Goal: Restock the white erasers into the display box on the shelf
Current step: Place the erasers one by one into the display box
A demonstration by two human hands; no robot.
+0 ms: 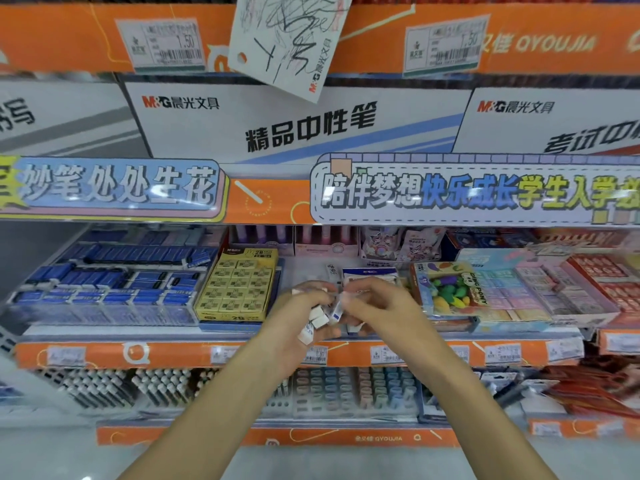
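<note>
My left hand point(298, 320) is cupped around a bunch of small white erasers point(318, 320), some with blue-printed sleeves. My right hand point(377, 303) meets it from the right, its fingertips pinching one eraser point(337, 311) at the top of the bunch. Both hands hover in front of the middle shelf. Just behind them stands the white and blue display box point(369, 273), mostly hidden by my fingers. A few loose white erasers point(355, 329) lie on the shelf under my hands.
A yellow 2B eraser box point(239, 285) stands left of my hands, with blue eraser trays point(104, 282) further left. A colourful fruit eraser pack point(446, 289) and pastel and red boxes point(581, 285) sit to the right. The orange shelf edge point(104, 353) carries price tags; pens fill the shelf below.
</note>
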